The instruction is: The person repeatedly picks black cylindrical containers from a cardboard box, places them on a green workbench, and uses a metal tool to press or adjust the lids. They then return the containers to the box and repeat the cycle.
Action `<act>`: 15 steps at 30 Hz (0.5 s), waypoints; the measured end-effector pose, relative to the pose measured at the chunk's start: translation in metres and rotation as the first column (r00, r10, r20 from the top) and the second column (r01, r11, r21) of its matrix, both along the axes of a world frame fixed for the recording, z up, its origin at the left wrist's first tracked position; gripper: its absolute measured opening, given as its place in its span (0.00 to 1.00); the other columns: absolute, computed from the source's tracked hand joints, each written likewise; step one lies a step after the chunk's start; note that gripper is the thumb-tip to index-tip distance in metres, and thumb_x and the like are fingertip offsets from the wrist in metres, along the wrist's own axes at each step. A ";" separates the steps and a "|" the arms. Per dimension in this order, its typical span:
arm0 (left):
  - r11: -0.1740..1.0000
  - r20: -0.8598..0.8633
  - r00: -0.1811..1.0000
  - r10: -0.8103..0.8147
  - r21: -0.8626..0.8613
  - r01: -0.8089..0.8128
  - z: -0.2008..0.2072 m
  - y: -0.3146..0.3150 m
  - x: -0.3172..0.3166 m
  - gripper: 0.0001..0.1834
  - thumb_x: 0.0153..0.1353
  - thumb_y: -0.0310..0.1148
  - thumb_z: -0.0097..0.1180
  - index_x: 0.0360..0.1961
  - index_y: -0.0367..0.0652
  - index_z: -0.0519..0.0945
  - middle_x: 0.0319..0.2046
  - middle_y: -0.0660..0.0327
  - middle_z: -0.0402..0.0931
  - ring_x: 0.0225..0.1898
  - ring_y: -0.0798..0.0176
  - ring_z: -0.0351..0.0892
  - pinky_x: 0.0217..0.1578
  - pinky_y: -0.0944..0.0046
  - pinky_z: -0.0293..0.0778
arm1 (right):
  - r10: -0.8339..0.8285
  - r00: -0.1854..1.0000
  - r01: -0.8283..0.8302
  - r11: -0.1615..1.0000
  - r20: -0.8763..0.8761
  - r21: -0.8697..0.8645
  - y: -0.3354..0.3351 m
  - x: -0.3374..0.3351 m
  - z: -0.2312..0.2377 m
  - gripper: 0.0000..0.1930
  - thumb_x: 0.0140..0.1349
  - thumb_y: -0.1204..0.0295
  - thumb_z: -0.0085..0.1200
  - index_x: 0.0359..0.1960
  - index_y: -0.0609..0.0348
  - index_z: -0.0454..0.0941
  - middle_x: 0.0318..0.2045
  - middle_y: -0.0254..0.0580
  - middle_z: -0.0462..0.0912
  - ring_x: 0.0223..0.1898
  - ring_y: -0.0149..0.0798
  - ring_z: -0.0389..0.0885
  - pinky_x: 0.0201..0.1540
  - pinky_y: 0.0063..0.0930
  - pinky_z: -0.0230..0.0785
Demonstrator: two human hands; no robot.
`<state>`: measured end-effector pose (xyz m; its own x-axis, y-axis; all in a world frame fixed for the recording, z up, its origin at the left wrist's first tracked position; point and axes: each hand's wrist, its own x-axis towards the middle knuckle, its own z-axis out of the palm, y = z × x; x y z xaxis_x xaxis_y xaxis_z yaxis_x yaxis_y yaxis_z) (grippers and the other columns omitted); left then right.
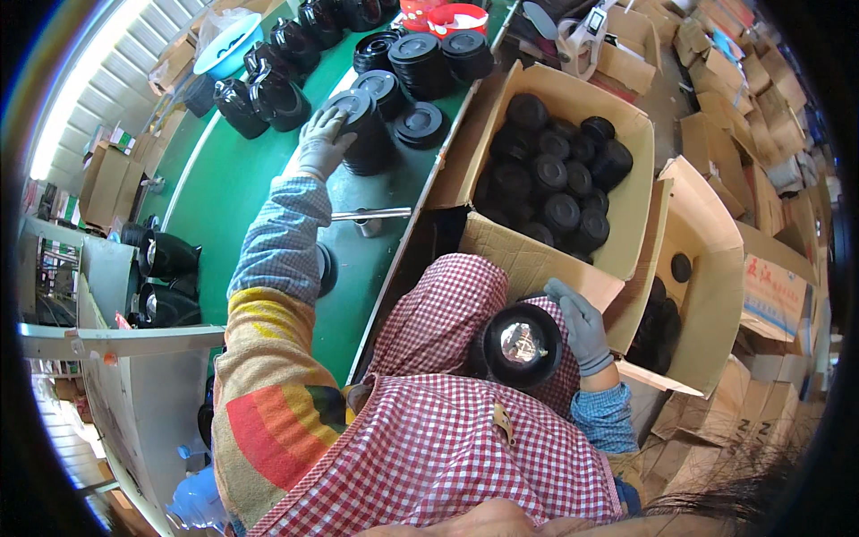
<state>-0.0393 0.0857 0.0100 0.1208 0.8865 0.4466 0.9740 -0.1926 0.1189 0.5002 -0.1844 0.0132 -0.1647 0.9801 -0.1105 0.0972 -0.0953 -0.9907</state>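
Note:
My gloved left hand point(324, 143) reaches over the green work table to a tall stack of black round lids point(367, 143). Its fingers are spread and touch the near left edge of the top lids; none is lifted off. A glossy black round pot point(517, 345) rests on my lap, against the checked apron, its shiny rounded face turned up. Beside the pot's right rim is my gloved right hand point(582, 327), fingers stretched out; whether the palm presses on the pot cannot be told.
More lid stacks point(419, 64) stand farther along the green table point(215, 206), with several glossy black pots point(279, 94) and a light blue basin point(228, 45). A metal bar point(371, 214) crosses the near edge. Open cartons point(640, 228) of black round parts stand at my right.

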 end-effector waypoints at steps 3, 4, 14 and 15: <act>0.932 0.093 0.952 -0.293 0.251 0.263 0.000 0.003 -0.027 0.30 0.51 0.30 0.71 0.58 0.47 0.81 0.57 0.51 0.79 0.61 0.43 0.75 0.63 0.48 0.70 | -0.031 0.998 0.027 0.997 0.052 0.070 -0.002 0.000 0.005 0.18 0.76 0.73 0.46 0.61 0.70 0.76 0.57 0.49 0.83 0.60 0.39 0.79 0.65 0.30 0.67; 0.909 0.039 0.955 -0.294 0.319 0.267 0.016 -0.003 -0.026 0.29 0.53 0.28 0.70 0.58 0.44 0.80 0.56 0.50 0.79 0.60 0.44 0.77 0.61 0.50 0.72 | -0.050 0.995 0.041 0.994 0.090 0.098 -0.001 0.001 0.010 0.18 0.75 0.73 0.47 0.61 0.70 0.76 0.57 0.49 0.82 0.60 0.39 0.78 0.65 0.30 0.67; 0.272 0.841 0.244 -0.483 -0.120 0.955 0.110 -0.197 0.214 0.31 0.72 0.50 0.55 0.64 0.34 0.72 0.55 0.52 0.77 0.57 0.55 0.76 0.60 0.57 0.71 | 0.278 0.929 -0.243 0.956 -0.243 0.163 0.014 -0.016 0.074 0.42 0.74 0.36 0.32 0.64 0.65 0.73 0.61 0.53 0.78 0.63 0.45 0.75 0.70 0.36 0.61; 0.232 0.888 0.212 -0.408 -0.123 0.965 0.101 -0.205 0.229 0.31 0.72 0.50 0.54 0.64 0.35 0.72 0.55 0.52 0.76 0.58 0.56 0.76 0.59 0.57 0.71 | 0.250 0.960 -0.222 0.955 -0.130 0.196 0.007 -0.016 0.073 0.44 0.72 0.33 0.31 0.60 0.66 0.77 0.56 0.51 0.81 0.59 0.44 0.78 0.68 0.35 0.64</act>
